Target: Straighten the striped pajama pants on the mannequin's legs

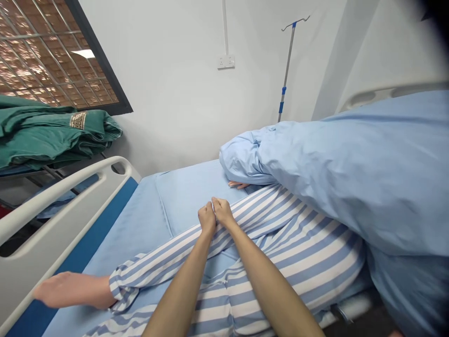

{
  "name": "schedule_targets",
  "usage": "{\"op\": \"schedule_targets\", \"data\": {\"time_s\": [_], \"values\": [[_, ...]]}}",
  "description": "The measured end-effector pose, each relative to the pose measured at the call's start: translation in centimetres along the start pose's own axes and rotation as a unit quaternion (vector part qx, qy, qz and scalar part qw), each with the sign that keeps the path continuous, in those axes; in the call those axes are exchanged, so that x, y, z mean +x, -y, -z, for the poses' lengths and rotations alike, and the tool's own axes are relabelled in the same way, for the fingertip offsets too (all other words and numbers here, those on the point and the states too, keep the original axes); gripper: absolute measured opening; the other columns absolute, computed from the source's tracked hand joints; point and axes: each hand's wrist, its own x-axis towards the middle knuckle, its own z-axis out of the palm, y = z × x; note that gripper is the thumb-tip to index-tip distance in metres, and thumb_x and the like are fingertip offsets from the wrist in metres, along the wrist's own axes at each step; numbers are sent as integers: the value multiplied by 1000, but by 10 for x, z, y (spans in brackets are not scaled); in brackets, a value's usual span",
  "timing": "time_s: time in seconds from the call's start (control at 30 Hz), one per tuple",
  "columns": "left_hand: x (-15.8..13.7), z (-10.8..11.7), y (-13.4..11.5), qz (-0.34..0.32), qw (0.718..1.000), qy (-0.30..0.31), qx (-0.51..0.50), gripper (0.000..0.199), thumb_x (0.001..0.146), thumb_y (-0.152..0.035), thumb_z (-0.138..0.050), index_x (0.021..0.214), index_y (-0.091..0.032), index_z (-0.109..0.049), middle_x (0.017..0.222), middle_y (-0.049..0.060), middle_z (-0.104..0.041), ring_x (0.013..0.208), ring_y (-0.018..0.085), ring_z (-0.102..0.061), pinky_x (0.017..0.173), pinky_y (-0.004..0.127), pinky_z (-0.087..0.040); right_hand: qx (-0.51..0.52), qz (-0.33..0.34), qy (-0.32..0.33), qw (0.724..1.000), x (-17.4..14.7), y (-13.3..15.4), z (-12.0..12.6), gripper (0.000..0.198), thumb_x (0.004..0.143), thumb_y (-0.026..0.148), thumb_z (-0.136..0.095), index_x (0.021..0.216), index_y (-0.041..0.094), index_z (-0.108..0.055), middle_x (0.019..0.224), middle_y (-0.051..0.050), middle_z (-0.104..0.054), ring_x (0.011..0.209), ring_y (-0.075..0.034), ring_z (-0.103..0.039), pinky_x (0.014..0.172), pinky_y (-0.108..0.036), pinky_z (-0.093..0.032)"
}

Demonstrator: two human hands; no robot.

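Observation:
My left hand [207, 218] and my right hand [222, 211] are side by side in fists, at the far edge of a striped trouser leg [168, 250]. Whether cloth is caught inside the fingers is hidden. Blue-and-white striped trousers [312, 252] cover two legs on the bed, one stretched toward the footboard and the other nearer me. A bare foot [75, 290] sticks out of the farther leg, close to the footboard. Light blue cloth [336, 168] covers the upper body at the right. Fingers of another hand [238, 185] show under its edge.
A light blue sheet [185, 182] covers the bed. The white-and-blue footboard [119, 187] stands at the left. Folded green cloth [52, 133] lies beyond it, under a barred window [52, 51]. An IV pole [287, 65] rises by the wall, right of a socket [226, 62].

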Motion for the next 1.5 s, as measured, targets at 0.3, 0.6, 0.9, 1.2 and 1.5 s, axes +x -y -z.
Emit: {"op": "schedule_targets", "data": {"time_s": [0.3, 0.6, 0.9, 1.2, 1.5], "values": [[-6, 2, 8, -40, 998, 18, 46, 47, 77, -46, -23, 54, -17, -52, 56, 4, -55, 54, 11, -45, 49, 22, -30, -87, 60, 74, 992, 15, 20, 19, 44, 80, 40, -28, 51, 15, -49, 49, 2, -46, 49, -8, -36, 49, -19, -25], [-4, 1, 8, -31, 999, 1, 43, 40, 74, -44, -27, 43, -18, -29, 42, -4, -29, 45, 7, -28, 44, 22, -23, -161, 20, 19, 987, 7, -7, 29, 43, 82, 37, -27, 51, 16, -48, 48, 0, -47, 47, -8, -36, 48, -21, -20], [5, -26, -37, 10, 991, -34, -131, 36, 73, -38, -27, 42, -19, -30, 37, -4, -31, 38, 7, -32, 44, 21, -30, -91, 12, -14, 996, 12, -12, 33, 48, 82, 42, -22, 50, 16, -47, 47, 2, -45, 49, -9, -37, 47, -19, -24], [-10, -26, -15, -24, 999, 32, -12, 43, 75, -43, -26, 51, -16, -50, 53, 2, -53, 51, 10, -43, 50, 22, -31, -97, 24, 25, 995, 17, -8, 34, 41, 81, 37, -28, 55, 17, -52, 54, 0, -54, 51, -9, -40, 49, -20, -25], [-7, -30, -8, -32, 999, 42, 8, 44, 75, -44, -26, 41, -18, -35, 38, -4, -33, 41, 7, -30, 45, 22, -25, -45, 32, -31, 998, 22, -22, 61, 41, 79, 39, -28, 46, 16, -35, 43, 5, -30, 46, -7, -30, 45, -20, -20]]}}
